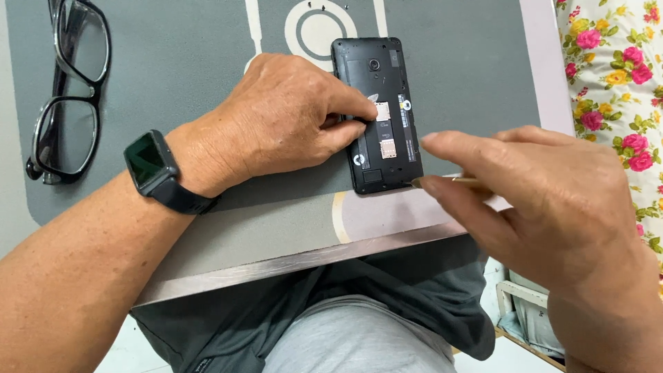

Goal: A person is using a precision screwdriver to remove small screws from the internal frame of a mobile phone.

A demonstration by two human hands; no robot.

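Observation:
A black phone [394, 97] lies face down on the grey mat [207, 62] with its back cover off and its card slots showing. My left hand [290, 117] rests on the mat beside it, with thumb and forefinger pinching at the phone's left edge by a card slot. A dark smartwatch [148, 166] sits on that wrist. My right hand [545, 200] hovers at the phone's lower right corner and holds a thin metal tool [449, 182] whose tip touches that corner.
Black-framed glasses [69, 90] lie folded at the mat's far left. The table's metal front edge [290, 259] runs just above my lap. A flowered cloth [615, 83] hangs at the right, and a white frame [525, 297] stands low at the right.

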